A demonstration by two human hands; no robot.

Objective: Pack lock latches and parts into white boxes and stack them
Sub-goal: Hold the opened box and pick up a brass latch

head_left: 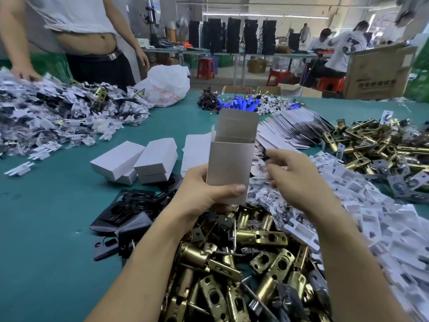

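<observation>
My left hand grips an upright white box by its lower part, thumb across the front; the top flap stands open. My right hand hovers just right of the box, blurred, fingers curled, with a small dark piece near its fingertips; what it holds is unclear. Brass lock latches lie heaped below both hands. Closed white boxes are stacked on the green table to the left. Black strike plates lie beside them.
White plastic parts spread along the right. More brass latches and flat box blanks lie behind them. Bagged parts are piled far left, where another person stands. A white plastic bag and blue parts sit further back.
</observation>
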